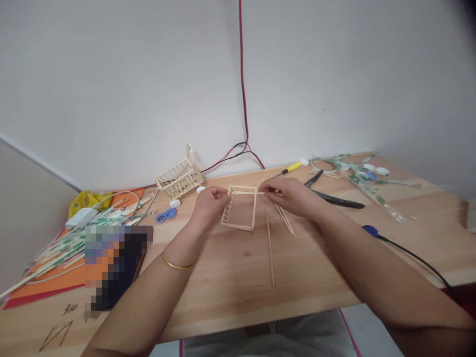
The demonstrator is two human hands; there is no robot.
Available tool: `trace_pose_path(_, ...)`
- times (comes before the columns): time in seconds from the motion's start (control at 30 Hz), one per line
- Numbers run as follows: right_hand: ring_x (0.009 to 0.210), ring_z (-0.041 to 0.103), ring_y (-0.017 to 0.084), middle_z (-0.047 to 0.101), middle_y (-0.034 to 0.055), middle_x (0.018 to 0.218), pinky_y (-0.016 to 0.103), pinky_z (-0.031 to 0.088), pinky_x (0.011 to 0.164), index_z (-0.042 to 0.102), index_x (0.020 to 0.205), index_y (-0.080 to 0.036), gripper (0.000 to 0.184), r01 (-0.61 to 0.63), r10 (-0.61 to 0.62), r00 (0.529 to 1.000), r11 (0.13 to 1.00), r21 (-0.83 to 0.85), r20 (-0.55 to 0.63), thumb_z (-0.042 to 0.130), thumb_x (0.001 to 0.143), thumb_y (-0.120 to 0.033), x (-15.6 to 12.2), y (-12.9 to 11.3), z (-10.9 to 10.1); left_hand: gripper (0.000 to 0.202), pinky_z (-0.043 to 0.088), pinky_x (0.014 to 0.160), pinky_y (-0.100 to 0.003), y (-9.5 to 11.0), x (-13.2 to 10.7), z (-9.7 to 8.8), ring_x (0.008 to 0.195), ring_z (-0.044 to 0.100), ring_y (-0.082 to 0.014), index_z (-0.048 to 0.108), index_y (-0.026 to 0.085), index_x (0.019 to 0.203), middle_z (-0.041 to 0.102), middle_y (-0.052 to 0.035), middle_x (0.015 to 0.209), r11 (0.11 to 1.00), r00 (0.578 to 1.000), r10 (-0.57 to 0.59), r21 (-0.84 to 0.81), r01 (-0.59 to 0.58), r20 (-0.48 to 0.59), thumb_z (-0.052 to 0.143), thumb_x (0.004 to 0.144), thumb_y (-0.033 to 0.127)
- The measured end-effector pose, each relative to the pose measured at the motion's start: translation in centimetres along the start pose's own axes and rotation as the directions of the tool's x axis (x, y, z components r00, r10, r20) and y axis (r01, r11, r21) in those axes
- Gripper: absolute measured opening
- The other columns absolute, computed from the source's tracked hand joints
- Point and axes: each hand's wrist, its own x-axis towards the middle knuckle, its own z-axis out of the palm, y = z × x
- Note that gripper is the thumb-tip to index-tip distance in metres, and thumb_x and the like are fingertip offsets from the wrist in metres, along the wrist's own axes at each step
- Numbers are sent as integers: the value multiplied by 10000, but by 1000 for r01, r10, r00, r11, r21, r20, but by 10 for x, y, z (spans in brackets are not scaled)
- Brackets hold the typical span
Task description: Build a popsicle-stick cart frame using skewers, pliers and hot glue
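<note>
A small rectangular frame of thin wooden sticks [254,210] stands on the wooden table between my hands. My left hand [212,202] pinches its upper left corner, where short slats run down one side. At the frame's upper right, the closed fingers of my right hand [284,194] hold a thin wooden stick [261,193] that lies along the frame's top edge. Below that hand, one long loose stick [269,248] points toward me, and a pair of sticks [285,220] lies beside it.
A slatted stick model [180,179] stands at the back left. Black-handled pliers [336,200] and a yellow-handled tool [293,167] lie to the right. Wrapped sticks [80,238] cover orange sheets at left, near blue caps [165,214]. A black cable [412,258] crosses the right edge.
</note>
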Motion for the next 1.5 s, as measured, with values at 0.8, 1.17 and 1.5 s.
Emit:
trace_pose_path(0.8, 714, 590, 154, 673, 35, 795, 256, 441, 636, 660, 823, -190, 152, -78, 80, 993, 997, 26, -82, 540, 835, -282, -10, 6, -25, 270, 367, 461, -200, -4, -17, -6, 456, 463, -80, 647, 132, 728, 552, 14, 535, 998, 1000, -1, -62, -1, -21, 645, 699, 400)
trace_pose_path(1.17, 852, 621, 179, 683, 74, 899, 307, 480, 764, 664, 917, -188, 222, 120, -119, 986, 993, 7, -118, 478, 826, -110, 4, -3, 3, 208, 357, 453, -201, -6, -16, -6, 436, 449, -82, 624, 145, 644, 512, 32, 485, 999, 998, 28, -24, -30, -64, 609, 702, 344)
trace_pose_path(1.5, 850, 631, 176, 694, 80, 896, 301, 483, 769, 687, 920, -177, 233, 115, -118, 984, 993, -27, -132, 483, 838, -99, 11, -14, 13, 231, 359, 474, -207, -12, -9, -9, 450, 450, -87, 667, 148, 739, 512, 38, 490, 995, 988, 84, -45, -90, -129, 620, 717, 374)
